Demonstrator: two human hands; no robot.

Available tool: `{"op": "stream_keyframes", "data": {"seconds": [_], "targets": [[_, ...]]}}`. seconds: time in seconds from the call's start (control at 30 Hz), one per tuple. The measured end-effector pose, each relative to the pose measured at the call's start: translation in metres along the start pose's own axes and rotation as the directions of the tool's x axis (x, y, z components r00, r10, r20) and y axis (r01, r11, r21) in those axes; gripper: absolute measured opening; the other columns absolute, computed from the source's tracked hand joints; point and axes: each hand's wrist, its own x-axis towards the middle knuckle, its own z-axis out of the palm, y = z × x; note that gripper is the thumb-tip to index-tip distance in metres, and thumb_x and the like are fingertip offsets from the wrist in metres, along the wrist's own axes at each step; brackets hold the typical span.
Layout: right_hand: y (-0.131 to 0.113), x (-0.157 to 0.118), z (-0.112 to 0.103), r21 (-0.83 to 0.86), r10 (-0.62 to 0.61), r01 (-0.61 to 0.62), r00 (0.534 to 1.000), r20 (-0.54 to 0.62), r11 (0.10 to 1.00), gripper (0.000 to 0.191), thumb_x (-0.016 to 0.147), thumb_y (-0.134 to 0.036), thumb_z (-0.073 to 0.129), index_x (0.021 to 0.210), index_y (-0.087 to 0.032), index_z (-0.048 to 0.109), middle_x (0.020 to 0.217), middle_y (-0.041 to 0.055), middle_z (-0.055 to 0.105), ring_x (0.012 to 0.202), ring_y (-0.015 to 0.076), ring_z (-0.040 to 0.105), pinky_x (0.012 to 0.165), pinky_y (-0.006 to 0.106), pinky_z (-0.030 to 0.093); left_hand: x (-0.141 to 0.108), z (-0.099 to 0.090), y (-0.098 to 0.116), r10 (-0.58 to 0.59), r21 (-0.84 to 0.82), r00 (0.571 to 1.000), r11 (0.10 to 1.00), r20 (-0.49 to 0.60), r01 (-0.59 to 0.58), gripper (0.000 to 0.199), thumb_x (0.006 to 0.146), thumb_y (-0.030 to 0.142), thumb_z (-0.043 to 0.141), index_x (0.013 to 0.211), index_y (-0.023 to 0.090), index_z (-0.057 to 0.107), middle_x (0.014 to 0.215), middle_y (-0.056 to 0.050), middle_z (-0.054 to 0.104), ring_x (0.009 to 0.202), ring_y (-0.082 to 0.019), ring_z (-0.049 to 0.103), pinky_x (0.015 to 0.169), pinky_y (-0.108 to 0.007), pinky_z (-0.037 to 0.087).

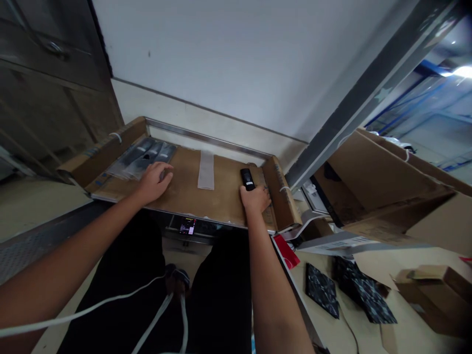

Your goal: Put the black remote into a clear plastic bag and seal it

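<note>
My right hand (256,197) is closed around the lower end of a black remote control (247,179) with a small white label. The remote lies over the cardboard-lined work surface (184,196), near its right side. At the left, my left hand (155,182) rests low over the cardboard, thumb and fingers apart, beside several dark items in clear plastic bags (149,155). No item shows in its grip. Between my hands a pale, flat strip (206,170) lies on the cardboard.
Cardboard walls, the left one (106,147) and the right one (282,194), edge the surface. A large open carton (391,182) stands at right. Black patterned packages (320,290) and another box (435,295) lie on the floor. White cords (121,297) hang near my legs.
</note>
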Motion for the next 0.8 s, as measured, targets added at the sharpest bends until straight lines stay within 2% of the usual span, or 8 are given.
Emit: {"op": "stream_keyframes", "data": {"seconds": [0.13,0.23,0.3,0.43,0.6,0.63,0.73,0.8], "targets": [[0.005,0.001,0.001,0.158,-0.015,0.007,0.999,0.052,0.987,0.050,0.073,-0.045,0.069,0.111,-0.014,0.061,0.096,0.0173,0.071,0.087,0.0330,0.068,0.079,0.042,0.051,-0.001,0.004,0.005,0.031,-0.050,0.999,0.998,0.043,-0.029,0.029,0.092,0.038,0.050,0.108,0.017,0.064,0.106,-0.009,0.066,0.100,-0.024,0.060,0.094,-0.040,0.046],[0.009,0.003,0.004,0.278,-0.044,0.032,0.998,0.035,0.960,0.045,0.072,-0.043,0.068,0.108,-0.017,0.060,0.087,0.0113,0.070,0.079,0.0280,0.066,0.073,0.036,0.049,-0.001,0.013,0.014,-0.020,-0.174,0.987,0.983,0.158,0.048,0.030,0.090,0.041,0.055,0.106,0.017,0.064,0.095,-0.006,0.066,0.081,-0.018,0.060,0.079,-0.034,0.049],[0.012,0.005,0.007,0.352,-0.057,0.048,0.998,0.016,0.935,0.040,0.071,-0.044,0.067,0.100,-0.018,0.061,0.082,0.0080,0.069,0.074,0.0249,0.063,0.070,0.033,0.047,0.001,0.022,0.023,-0.031,-0.234,0.978,0.969,0.207,0.080,0.031,0.089,0.043,0.058,0.106,0.018,0.063,0.092,-0.004,0.065,0.076,-0.017,0.058,0.075,-0.033,0.048],[0.016,0.008,0.012,0.460,-0.077,0.054,0.997,0.030,0.886,0.030,0.070,-0.044,0.064,0.086,-0.019,0.061,0.071,0.0033,0.065,0.063,0.0204,0.057,0.063,0.029,0.044,0.005,0.043,0.042,0.000,-0.268,0.977,0.962,0.215,0.059,0.036,0.086,0.046,0.062,0.108,0.018,0.063,0.099,-0.005,0.062,0.078,-0.016,0.057,0.077,-0.033,0.049],[0.017,0.009,0.015,0.506,-0.093,0.049,0.994,0.062,0.861,0.035,0.071,-0.050,0.064,0.086,-0.019,0.063,0.069,0.0031,0.066,0.062,0.0206,0.060,0.061,0.028,0.043,0.014,0.064,0.059,0.042,-0.270,0.973,0.963,0.227,0.021,0.057,0.078,0.052,0.072,0.122,0.019,0.057,0.117,-0.008,0.055,0.091,-0.019,0.058,0.085,-0.035,0.050],[0.017,0.008,0.015,0.513,-0.101,0.048,0.992,0.076,0.857,0.036,0.072,-0.051,0.064,0.087,-0.019,0.063,0.069,0.0033,0.067,0.063,0.0206,0.061,0.061,0.028,0.043,0.017,0.068,0.062,0.053,-0.257,0.969,0.966,0.240,0.011,0.055,0.077,0.051,0.073,0.120,0.020,0.059,0.115,-0.008,0.056,0.093,-0.020,0.058,0.085,-0.035,0.050],[0.017,0.008,0.015,0.521,-0.137,0.063,0.985,0.104,0.851,0.037,0.074,-0.051,0.065,0.089,-0.018,0.063,0.070,0.0033,0.068,0.064,0.0204,0.063,0.061,0.028,0.045,0.023,0.074,0.066,0.099,-0.210,0.960,0.977,0.260,-0.044,0.027,0.082,0.040,0.067,0.099,0.019,0.066,0.101,-0.007,0.061,0.090,-0.021,0.058,0.083,-0.035,0.048],[0.016,0.007,0.012,0.516,-0.147,0.068,0.983,0.113,0.854,0.035,0.075,-0.050,0.066,0.088,-0.018,0.062,0.070,0.0027,0.067,0.063,0.0199,0.064,0.061,0.028,0.046,0.025,0.076,0.067,0.142,-0.201,0.956,0.975,0.258,-0.091,0.017,0.087,0.033,0.059,0.088,0.018,0.066,0.092,-0.007,0.063,0.086,-0.020,0.058,0.082,-0.035,0.047]]}}
